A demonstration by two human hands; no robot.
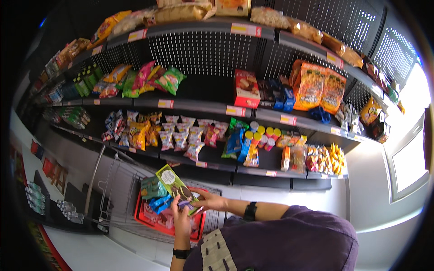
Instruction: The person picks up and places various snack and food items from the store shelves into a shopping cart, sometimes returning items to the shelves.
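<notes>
A green cardboard box (174, 184) with a brown picture and a white printed patch is held tilted between my two hands. My left hand (181, 215) grips its lower end from the near side, thumb and fingers against the edge. From the right, my right hand (212, 201) holds the same end. Below the box is a red plastic basket (138, 211), resting in a metal wire shopping cart (127, 230). Inside the basket lie a dark green packet (152, 188), a blue packet (160, 204) and pinkish packages (157, 218), partly hidden by the box and my left hand.
Dark shelves (203, 86) ahead carry snack bags, a red box (247, 88) and orange pouches (311, 87). Lower down are white snack bags (181, 137) and capped canisters (249, 139). The cart's handle (95, 176) rises at left, near bottled drinks (69, 210). A window (410, 169) is at right.
</notes>
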